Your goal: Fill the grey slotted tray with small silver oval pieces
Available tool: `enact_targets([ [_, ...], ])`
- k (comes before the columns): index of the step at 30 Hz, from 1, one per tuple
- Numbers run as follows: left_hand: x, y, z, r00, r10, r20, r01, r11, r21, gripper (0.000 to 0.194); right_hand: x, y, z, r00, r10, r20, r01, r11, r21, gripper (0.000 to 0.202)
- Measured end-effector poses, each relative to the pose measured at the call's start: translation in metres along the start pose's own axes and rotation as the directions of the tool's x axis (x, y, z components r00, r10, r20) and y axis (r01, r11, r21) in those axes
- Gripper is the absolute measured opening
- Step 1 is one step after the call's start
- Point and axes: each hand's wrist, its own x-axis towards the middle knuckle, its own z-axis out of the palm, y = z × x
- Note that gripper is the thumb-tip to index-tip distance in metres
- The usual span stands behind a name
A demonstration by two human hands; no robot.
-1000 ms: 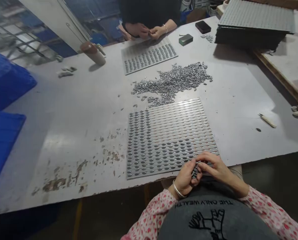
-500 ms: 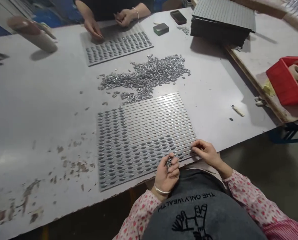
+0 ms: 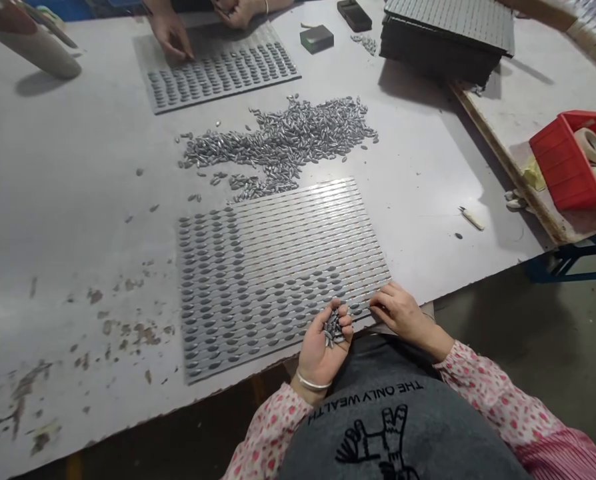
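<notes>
A grooved grey board (image 3: 303, 233) lies at the table's near edge, with dark oval pieces set in rows along its left side and lower part. My left hand (image 3: 325, 347), palm up at the board's lower edge, is cupped round several small silver pieces (image 3: 333, 330). At the board's lower right corner, my right hand (image 3: 403, 313) has thumb and fingertips pinched together over the grooves; anything between them is too small to make out. Beyond the board is a loose heap of silver oval pieces (image 3: 298, 137).
Across the table (image 3: 78, 200), a person's hands (image 3: 171, 33) work over a second board (image 3: 218, 73). A stack of boards (image 3: 443, 47), a phone (image 3: 354, 15), a small block (image 3: 317, 39), a cutter (image 3: 471, 218), a red bin (image 3: 568, 160) and a bottle-like object (image 3: 38, 47) stand around.
The view has shifted, so the table's things sit further left and higher. My right hand has moved left along the board's edge. My left hand shows more of its pieces.
</notes>
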Motion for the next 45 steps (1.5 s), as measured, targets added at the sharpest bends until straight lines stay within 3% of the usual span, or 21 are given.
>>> enact_targets([
  [3,-0.002,0.000,0.003,1.000,0.021,-0.008,-0.021,1.000,-0.006,0.021,0.001,-0.003,-0.003,0.999,0.014,-0.029,-0.013,1.000,0.022,0.010],
  [7,-0.003,-0.002,0.013,0.995,0.069,-0.077,-0.074,0.995,-0.070,0.024,0.003,-0.016,-0.013,0.994,0.007,-0.113,0.017,0.977,0.214,0.007],
  [9,-0.002,-0.004,0.018,0.992,0.082,-0.093,-0.092,0.990,-0.105,0.026,0.006,-0.026,-0.016,0.995,-0.046,-0.085,0.068,0.960,0.272,0.006],
  [13,0.004,-0.007,0.018,0.992,0.092,-0.084,-0.105,0.980,-0.167,0.027,0.013,-0.043,-0.008,0.984,-0.175,0.026,0.165,0.960,0.228,0.014],
  [18,0.011,-0.007,0.005,0.995,0.095,-0.032,-0.100,0.980,-0.172,0.023,0.016,-0.054,0.001,0.976,-0.214,-0.035,0.217,0.953,0.211,0.014],
  [20,0.012,-0.005,-0.001,0.992,0.122,-0.009,-0.122,0.985,-0.123,0.021,0.015,-0.052,-0.005,0.981,-0.170,-0.095,0.190,0.936,0.296,0.014],
  [24,0.006,-0.002,-0.009,0.985,0.166,0.040,-0.170,0.981,0.098,0.013,0.006,-0.027,-0.020,0.984,0.066,-0.168,0.009,0.912,0.410,0.012],
  [27,-0.002,-0.003,-0.007,0.993,0.109,0.049,-0.118,0.962,0.248,0.011,-0.007,0.002,-0.023,0.978,0.171,-0.119,-0.119,0.926,0.357,0.012],
  [30,-0.008,-0.007,0.000,0.998,0.047,0.029,-0.054,0.935,0.350,0.011,-0.019,0.019,-0.017,0.983,0.179,-0.050,-0.158,0.945,0.287,0.010],
  [34,-0.009,-0.011,0.004,1.000,0.001,0.012,-0.006,0.889,0.457,0.014,-0.020,0.014,-0.005,0.976,0.202,-0.082,-0.181,0.961,0.211,0.007],
  [40,-0.007,-0.016,0.005,0.999,0.031,-0.016,-0.018,0.833,0.552,0.018,-0.012,0.003,-0.002,0.972,0.180,-0.149,-0.175,0.983,0.046,0.009],
  [42,-0.006,-0.018,0.005,0.999,0.045,-0.025,-0.024,0.832,0.555,0.020,-0.011,0.001,-0.003,0.962,0.201,-0.184,-0.192,0.979,0.062,0.010],
  [45,-0.003,-0.022,0.005,0.998,0.055,-0.027,-0.030,0.827,0.562,0.025,-0.013,-0.007,-0.004,0.962,0.205,-0.178,-0.163,0.961,0.225,0.013],
])
